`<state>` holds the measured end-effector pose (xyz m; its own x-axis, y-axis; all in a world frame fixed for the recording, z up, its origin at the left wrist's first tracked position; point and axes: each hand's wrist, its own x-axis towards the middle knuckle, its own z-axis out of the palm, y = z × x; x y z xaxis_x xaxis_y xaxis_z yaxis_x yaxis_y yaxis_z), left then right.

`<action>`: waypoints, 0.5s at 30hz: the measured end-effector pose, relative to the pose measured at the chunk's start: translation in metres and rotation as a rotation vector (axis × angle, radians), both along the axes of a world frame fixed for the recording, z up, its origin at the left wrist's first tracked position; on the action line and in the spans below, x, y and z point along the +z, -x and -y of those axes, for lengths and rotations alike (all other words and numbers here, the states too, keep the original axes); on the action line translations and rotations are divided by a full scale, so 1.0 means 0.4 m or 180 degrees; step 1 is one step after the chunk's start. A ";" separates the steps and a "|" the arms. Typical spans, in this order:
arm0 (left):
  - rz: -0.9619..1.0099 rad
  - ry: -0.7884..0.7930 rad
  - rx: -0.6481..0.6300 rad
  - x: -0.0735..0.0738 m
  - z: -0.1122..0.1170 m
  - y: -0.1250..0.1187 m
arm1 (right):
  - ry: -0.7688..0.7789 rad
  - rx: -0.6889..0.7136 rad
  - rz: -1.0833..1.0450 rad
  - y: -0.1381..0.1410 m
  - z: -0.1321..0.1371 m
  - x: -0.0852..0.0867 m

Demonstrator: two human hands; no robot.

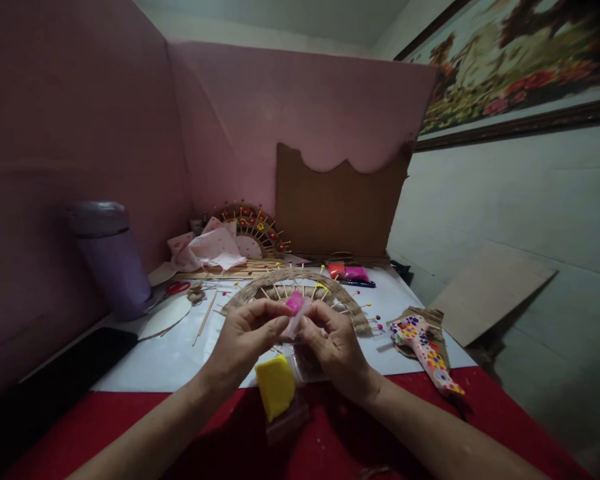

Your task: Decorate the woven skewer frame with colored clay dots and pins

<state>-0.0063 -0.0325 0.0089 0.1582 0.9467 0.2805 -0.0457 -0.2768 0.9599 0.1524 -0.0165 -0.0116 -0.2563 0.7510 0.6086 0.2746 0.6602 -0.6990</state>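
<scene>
My left hand (247, 333) and my right hand (330, 343) meet in the middle of the view, fingers pinched on a small clear plastic packet holding pink clay (295, 303). A yellow clay block in a clear bag (276, 385) lies just below my hands on the red cloth. Behind my hands lies a woven half-round piece with beaded sticks fanning out (300, 280).
A lilac tumbler (111, 257) stands at left, a dark phone (75, 363) in front of it. Red-handled scissors (178, 287), pink cloth (207, 248), a second beaded fan (253, 227), red and pink clay packets (349, 272) and a flowered glue gun (427, 352) lie around. Cardboard (337, 207) leans behind.
</scene>
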 end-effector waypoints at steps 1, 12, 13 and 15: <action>-0.0168 -0.0064 0.0056 -0.002 0.001 -0.002 | -0.0031 -0.0024 0.0059 0.001 0.002 0.000; -0.2404 -0.1430 0.0575 -0.021 0.005 -0.002 | -0.0636 0.0057 0.0636 -0.002 -0.001 0.001; -0.2565 -0.1531 0.0636 -0.022 0.007 -0.004 | -0.0747 0.0041 0.0722 0.000 0.000 0.003; -0.2805 -0.1662 0.0750 -0.027 0.009 -0.009 | -0.0920 -0.0021 0.0901 0.004 0.003 0.005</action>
<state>-0.0028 -0.0361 -0.0017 0.3322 0.7747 0.5380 0.7197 -0.5769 0.3863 0.1507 -0.0178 -0.0095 -0.4398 0.5614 0.7010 0.4345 0.8161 -0.3810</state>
